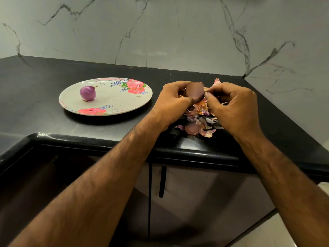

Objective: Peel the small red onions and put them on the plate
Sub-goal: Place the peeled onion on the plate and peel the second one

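Right of centre in the frame, above a heap of loose skins (199,122) on the black counter (35,90), both hands meet around one onion (195,91). The left hand (170,102) grips it with curled fingers and thumb. The right hand (233,106), fingers bent, pinches at the onion's right edge with thumb and fingertip, apparently on a flap of skin. The onion is blurred and brownish, so most of its skin seems still on. Its long axis appears to run across the frame, one end toward the right hand, though the blur leaves this uncertain. The plate (114,102) lies to the left of the hands, nearer the left hand, and carries one peeled onion (87,93) on its left half. A judgement: once the onion is bare, the left hand has the shorter path leftward to the plate.
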